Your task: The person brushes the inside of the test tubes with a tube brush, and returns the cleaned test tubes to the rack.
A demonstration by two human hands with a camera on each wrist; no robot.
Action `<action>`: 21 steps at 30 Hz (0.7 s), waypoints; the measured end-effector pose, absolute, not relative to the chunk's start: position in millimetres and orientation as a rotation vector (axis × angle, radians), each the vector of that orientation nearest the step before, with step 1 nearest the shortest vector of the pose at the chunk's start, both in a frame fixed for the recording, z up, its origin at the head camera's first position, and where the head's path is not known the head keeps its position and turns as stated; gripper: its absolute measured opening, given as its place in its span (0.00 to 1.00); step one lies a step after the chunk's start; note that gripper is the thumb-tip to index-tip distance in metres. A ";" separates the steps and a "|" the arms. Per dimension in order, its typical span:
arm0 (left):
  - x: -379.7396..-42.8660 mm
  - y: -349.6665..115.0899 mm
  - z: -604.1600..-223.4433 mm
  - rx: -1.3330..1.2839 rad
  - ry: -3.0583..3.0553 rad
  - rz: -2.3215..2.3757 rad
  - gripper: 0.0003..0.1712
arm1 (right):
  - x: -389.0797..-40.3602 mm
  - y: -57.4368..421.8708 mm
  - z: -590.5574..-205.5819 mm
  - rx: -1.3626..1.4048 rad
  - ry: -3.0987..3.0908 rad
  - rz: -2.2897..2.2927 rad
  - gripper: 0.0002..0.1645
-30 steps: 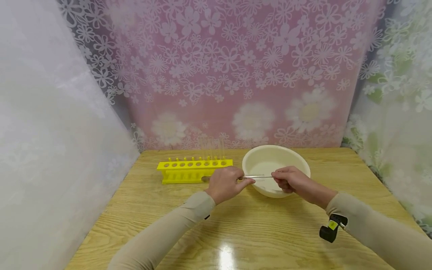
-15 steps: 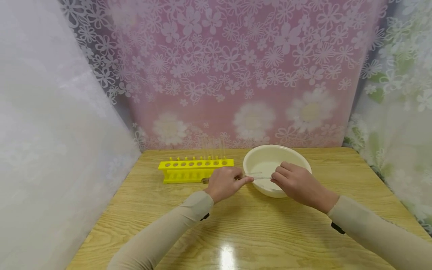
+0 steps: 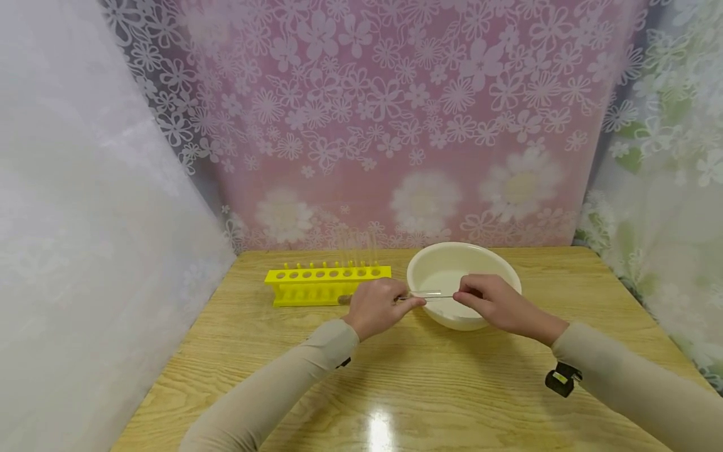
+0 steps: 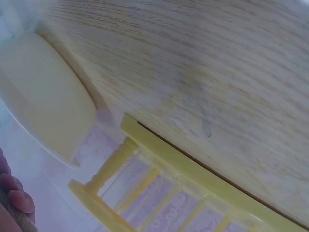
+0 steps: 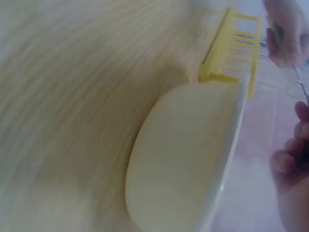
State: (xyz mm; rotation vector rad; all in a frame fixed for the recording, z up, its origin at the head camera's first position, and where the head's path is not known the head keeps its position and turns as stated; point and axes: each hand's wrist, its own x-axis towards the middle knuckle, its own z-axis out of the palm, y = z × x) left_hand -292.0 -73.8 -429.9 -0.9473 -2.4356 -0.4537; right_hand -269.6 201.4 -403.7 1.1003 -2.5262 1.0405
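My left hand (image 3: 375,307) grips a clear glass test tube (image 3: 433,292), held nearly level with its mouth toward the right. The brownish head of a test tube brush (image 3: 344,300) shows inside the tube's far left end, past the hand. Out of the mouth runs the brush's thin wire handle (image 3: 446,297), which my right hand (image 3: 494,307) pinches between thumb and fingers over the bowl. The right wrist view shows the tube's round mouth (image 5: 295,89) between both hands. At the left wrist view's edge, fingers (image 4: 19,200) curl round the tube.
A cream bowl (image 3: 511,273) stands on the wooden table (image 3: 395,383) beneath the right hand. To its left, behind the left hand, is a yellow test tube rack (image 3: 316,276). Several clear test tubes (image 3: 356,248) stand upright at the rack's right end. A flowered curtain (image 3: 367,125) hangs behind.
My right hand rolled over on the wire, knuckles up, then turned partly back, its fingers shifting along the wire's end. The left hand with the tube has stayed almost in place.
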 end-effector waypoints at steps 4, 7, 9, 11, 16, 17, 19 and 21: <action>-291.6 -71.8 -429.0 -0.939 -2.416 -0.425 0.24 | -273.3 201.6 -400.8 0.865 -2.728 1.561 0.18; -291.6 -70.2 -428.7 -0.923 -2.421 -0.400 0.25 | -276.9 200.7 -399.5 0.659 -2.761 1.962 0.21; -291.7 -69.6 -429.1 -0.914 -2.430 -0.381 0.26 | -278.3 200.1 -399.3 0.559 -2.745 2.167 0.20; -292.2 -69.8 -430.3 -0.918 -2.440 -0.374 0.27 | -278.2 200.1 -399.7 0.519 -2.764 2.212 0.19; -293.0 -71.8 -433.0 -0.934 -2.483 -0.395 0.28 | -274.6 200.3 -405.0 0.783 -2.803 1.538 0.18; -293.1 -72.1 -432.9 -0.936 -2.495 -0.408 0.28 | -273.8 200.0 -406.5 0.865 -2.752 1.321 0.14; -293.6 -73.0 -432.4 -0.930 -2.517 -0.436 0.28 | -273.6 200.1 -410.1 0.999 -2.582 0.898 0.07; -294.5 -73.8 -431.1 -0.924 -2.536 -0.458 0.27 | -274.3 200.6 -413.3 1.080 -2.381 0.575 0.06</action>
